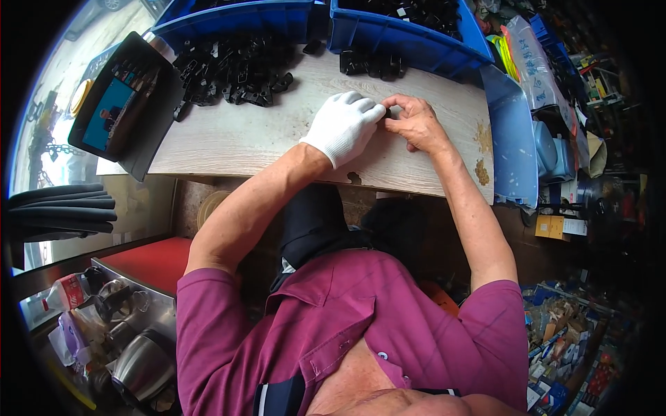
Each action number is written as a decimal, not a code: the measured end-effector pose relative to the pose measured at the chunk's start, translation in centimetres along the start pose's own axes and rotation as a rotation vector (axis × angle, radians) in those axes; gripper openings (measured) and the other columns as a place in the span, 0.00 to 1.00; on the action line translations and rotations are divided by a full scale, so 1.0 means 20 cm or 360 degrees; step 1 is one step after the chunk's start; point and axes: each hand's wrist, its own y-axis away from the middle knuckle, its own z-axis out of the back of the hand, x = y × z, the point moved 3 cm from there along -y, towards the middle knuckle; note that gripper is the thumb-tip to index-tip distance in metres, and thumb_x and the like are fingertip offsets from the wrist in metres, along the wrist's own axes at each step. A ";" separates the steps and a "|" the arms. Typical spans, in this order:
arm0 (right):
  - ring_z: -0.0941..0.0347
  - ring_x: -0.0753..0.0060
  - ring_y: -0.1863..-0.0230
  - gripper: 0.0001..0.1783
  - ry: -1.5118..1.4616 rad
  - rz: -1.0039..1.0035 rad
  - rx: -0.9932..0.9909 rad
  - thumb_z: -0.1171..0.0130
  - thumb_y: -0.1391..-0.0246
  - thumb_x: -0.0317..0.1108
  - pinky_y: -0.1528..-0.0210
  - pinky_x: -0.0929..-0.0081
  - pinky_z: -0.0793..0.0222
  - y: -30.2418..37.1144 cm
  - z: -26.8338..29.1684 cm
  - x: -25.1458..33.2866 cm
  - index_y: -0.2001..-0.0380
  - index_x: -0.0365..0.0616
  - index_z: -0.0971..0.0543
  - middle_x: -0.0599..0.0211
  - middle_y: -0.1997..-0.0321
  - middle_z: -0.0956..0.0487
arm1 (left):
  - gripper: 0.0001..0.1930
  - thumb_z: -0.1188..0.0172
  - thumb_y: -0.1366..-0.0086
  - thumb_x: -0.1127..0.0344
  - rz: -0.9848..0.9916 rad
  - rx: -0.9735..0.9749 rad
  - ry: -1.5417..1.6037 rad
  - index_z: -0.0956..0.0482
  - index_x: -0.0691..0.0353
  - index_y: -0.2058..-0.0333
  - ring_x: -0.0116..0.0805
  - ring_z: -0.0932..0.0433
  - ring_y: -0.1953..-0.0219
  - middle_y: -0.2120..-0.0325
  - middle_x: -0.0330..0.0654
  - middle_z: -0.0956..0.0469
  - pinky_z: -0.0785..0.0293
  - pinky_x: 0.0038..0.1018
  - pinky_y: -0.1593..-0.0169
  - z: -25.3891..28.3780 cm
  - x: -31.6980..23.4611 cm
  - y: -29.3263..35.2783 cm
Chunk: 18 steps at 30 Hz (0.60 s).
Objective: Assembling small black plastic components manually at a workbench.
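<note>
My left hand (345, 127), in a white knit glove, and my bare right hand (416, 125) meet over the pale wooden table (277, 149). Between their fingertips is a small black part (388, 113), mostly hidden, so its exact kind does not show. The fingers of both hands are closed around it. Beyond my left hand lies a loose heap of small black plastic parts (236, 69). A short row of similar black parts (371, 65) sits just past my hands, in front of a blue bin.
Two blue bins (416, 38) holding black parts line the far edge. A tablet (111, 114) in a dark folding case stands at the left. A light-blue plastic panel (512, 135) borders the table's right side. At lower left is a metal kettle (144, 365) among bottles.
</note>
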 end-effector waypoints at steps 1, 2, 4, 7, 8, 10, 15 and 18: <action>0.37 0.82 0.90 0.15 0.0003 -0.0010 0.0008 0.33 0.52 0.34 0.88 0.77 0.37 0.00 0.01 -0.01 0.58 0.48 0.17 0.77 0.88 0.32 | 0.17 0.38 0.41 0.70 -0.0004 -0.0010 -0.0006 0.21 0.60 0.52 0.48 0.21 0.56 0.60 0.45 0.18 0.24 0.41 0.52 0.02 0.00 -0.02; 0.37 0.82 0.90 0.15 0.0009 -0.0002 0.0000 0.33 0.52 0.34 0.88 0.77 0.37 0.00 0.01 -0.03 0.58 0.48 0.17 0.77 0.88 0.32 | 0.16 0.38 0.42 0.69 0.0057 -0.0035 -0.0058 0.21 0.60 0.53 0.49 0.21 0.57 0.61 0.44 0.18 0.24 0.41 0.53 0.04 0.01 -0.04; 0.37 0.81 0.88 0.15 -0.0059 -0.0006 -0.0072 0.32 0.50 0.36 0.88 0.76 0.37 0.01 0.02 -0.05 0.58 0.46 0.17 0.76 0.87 0.32 | 0.16 0.38 0.43 0.69 0.0208 -0.0154 -0.0208 0.19 0.57 0.54 0.49 0.20 0.59 0.62 0.43 0.17 0.22 0.42 0.57 0.12 0.10 -0.11; 0.37 0.82 0.86 0.17 -0.0213 -0.0009 -0.0269 0.29 0.49 0.37 0.89 0.78 0.37 0.02 -0.01 -0.10 0.59 0.40 0.20 0.77 0.84 0.32 | 0.07 0.40 0.39 0.66 0.0564 -0.0241 -0.0933 0.19 0.53 0.62 0.48 0.19 0.63 0.68 0.41 0.17 0.23 0.42 0.65 0.17 0.41 -0.21; 0.38 0.83 0.86 0.18 -0.0369 -0.0005 -0.0370 0.29 0.49 0.38 0.89 0.79 0.37 0.02 0.00 -0.10 0.59 0.38 0.20 0.77 0.83 0.31 | 0.07 0.39 0.39 0.64 0.0629 -0.0119 -0.1034 0.18 0.52 0.61 0.46 0.18 0.64 0.68 0.40 0.16 0.23 0.41 0.65 0.17 0.48 -0.23; 0.39 0.84 0.86 0.20 -0.0475 -0.0026 -0.0363 0.28 0.49 0.39 0.89 0.80 0.37 0.03 0.00 -0.12 0.60 0.36 0.22 0.77 0.82 0.32 | 0.07 0.39 0.39 0.64 0.0622 0.0057 -0.1218 0.17 0.50 0.61 0.44 0.17 0.64 0.68 0.40 0.15 0.23 0.40 0.65 0.15 0.58 -0.25; 0.36 0.85 0.90 0.20 -0.0865 -0.0082 -0.0468 0.27 0.49 0.38 0.87 0.79 0.30 0.04 0.01 -0.16 0.61 0.38 0.24 0.76 0.84 0.29 | 0.07 0.39 0.38 0.66 0.0515 0.0260 -0.1240 0.16 0.53 0.62 0.43 0.17 0.65 0.71 0.42 0.14 0.22 0.39 0.64 0.08 0.57 -0.25; 0.31 0.83 0.88 0.19 -0.1104 -0.0213 -0.0540 0.27 0.48 0.38 0.81 0.73 0.21 0.04 0.07 -0.19 0.61 0.41 0.24 0.77 0.86 0.30 | 0.09 0.40 0.38 0.67 0.0444 0.0386 -0.1173 0.17 0.54 0.60 0.47 0.14 0.66 0.72 0.44 0.14 0.17 0.39 0.66 0.12 0.46 -0.24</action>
